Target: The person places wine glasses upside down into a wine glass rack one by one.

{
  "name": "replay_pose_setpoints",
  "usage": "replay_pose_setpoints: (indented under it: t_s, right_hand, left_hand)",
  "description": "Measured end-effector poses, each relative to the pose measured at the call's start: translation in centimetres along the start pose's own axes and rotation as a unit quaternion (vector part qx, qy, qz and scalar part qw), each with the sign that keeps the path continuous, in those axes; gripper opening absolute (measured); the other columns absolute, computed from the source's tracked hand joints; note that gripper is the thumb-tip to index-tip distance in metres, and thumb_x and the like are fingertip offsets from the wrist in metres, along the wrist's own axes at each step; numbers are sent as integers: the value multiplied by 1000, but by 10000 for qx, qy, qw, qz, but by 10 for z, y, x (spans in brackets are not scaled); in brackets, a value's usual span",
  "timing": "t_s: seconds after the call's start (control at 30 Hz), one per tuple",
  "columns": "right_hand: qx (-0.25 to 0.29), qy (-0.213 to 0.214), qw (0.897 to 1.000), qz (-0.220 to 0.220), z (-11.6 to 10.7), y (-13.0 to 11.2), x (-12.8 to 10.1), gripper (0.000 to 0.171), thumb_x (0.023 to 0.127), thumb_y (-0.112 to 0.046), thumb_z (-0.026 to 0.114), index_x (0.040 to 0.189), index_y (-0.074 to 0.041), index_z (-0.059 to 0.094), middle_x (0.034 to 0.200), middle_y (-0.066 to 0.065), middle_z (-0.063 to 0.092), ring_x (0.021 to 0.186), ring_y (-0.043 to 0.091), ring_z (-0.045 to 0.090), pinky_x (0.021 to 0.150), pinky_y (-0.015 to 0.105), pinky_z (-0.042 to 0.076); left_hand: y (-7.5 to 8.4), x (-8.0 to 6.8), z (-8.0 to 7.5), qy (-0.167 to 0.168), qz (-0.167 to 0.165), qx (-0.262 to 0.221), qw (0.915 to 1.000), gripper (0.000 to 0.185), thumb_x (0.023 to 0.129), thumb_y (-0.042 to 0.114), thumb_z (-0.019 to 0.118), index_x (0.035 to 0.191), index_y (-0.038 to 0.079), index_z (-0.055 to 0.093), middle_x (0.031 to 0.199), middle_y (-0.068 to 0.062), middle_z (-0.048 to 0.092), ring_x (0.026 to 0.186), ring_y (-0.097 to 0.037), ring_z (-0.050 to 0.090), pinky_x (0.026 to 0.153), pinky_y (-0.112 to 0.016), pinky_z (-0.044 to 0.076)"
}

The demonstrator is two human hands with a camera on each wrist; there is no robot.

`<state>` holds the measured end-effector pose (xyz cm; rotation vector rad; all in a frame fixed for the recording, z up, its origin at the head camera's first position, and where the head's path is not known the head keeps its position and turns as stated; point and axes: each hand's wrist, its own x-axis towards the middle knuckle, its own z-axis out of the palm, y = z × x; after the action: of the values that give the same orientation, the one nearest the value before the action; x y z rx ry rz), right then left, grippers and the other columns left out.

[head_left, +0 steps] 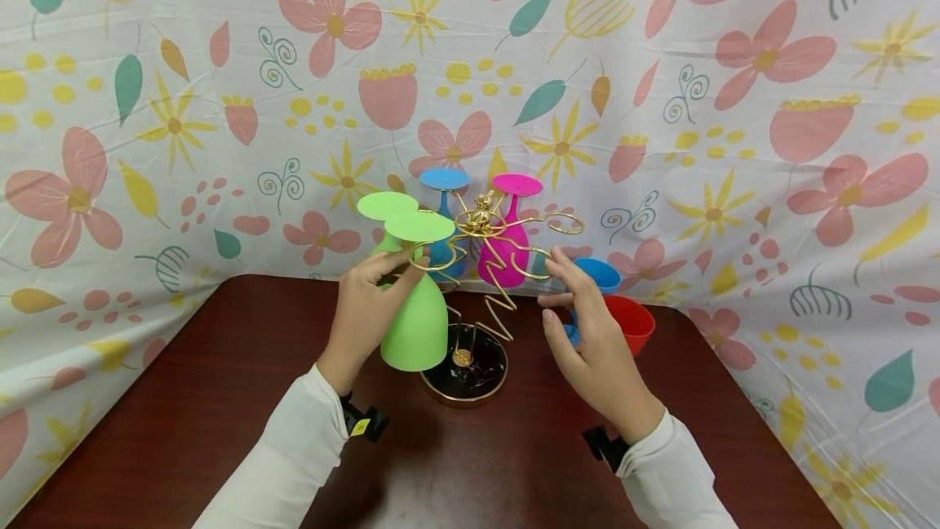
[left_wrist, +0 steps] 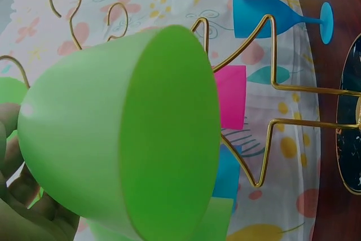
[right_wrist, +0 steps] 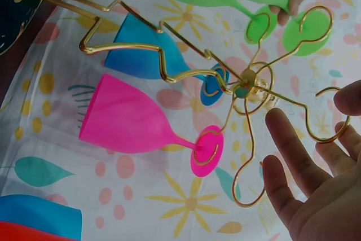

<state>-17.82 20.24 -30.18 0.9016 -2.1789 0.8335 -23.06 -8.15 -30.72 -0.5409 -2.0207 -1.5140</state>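
Note:
My left hand [head_left: 370, 300] pinches a light green plastic wine glass [head_left: 416, 333] near its stem. That glass hangs upside down at a front-left hook of a gold wire glass rack [head_left: 481, 223], its open bowl facing the camera in the left wrist view. Right behind it hangs a second green glass [head_left: 387, 206]. My right hand [head_left: 587, 349] is beside the rack's front-right hook, fingers spread and fingertips right at the wire. In the right wrist view that hook [right_wrist: 329, 139] holds no glass. A blue glass [head_left: 445, 180] and a pink glass [head_left: 507, 255] hang upside down at the back.
The rack's round black base [head_left: 470, 374] stands on a dark reddish-brown table [head_left: 184, 415]. Behind my right hand, a red glass [head_left: 633, 321] and another blue glass [head_left: 598, 272] stand upright. A flower-printed cloth [head_left: 470, 47] hangs behind the table.

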Motion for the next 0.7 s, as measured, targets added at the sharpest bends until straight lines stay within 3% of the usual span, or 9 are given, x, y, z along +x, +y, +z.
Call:
replay_pose_setpoints:
  t_s: [0.17,0.43,0.7]
  right_hand:
    - [6,45,10000,-53,1,0,0,68,94,0,57,154,-13,27,160,4,23,109,19,62,88,33,52]
    - [51,20,10000,-53,1,-1,-1,65,95,-3,56,153,-12,27,160,4,22,108,17,62,87,36,53]
    - [11,44,10000,-2,1,0,0,69,93,0,57,154,-13,27,160,3,22,107,18,63,87,42,53]
  left_hand:
    - [-1,0,7,-103,-2,28,9999,26,90,39,71,110,23,76,98,8,68,91,-9,60,75,-37,53]
    - [-3,-5,13,-293,86,-32,9995,27,90,38,71,110,21,77,103,7,69,97,-8,62,79,-38,54]
    - [0,-12,17,-588,499,-460,9960,21,92,32,70,109,23,76,102,10,69,96,-9,63,82,-35,53]
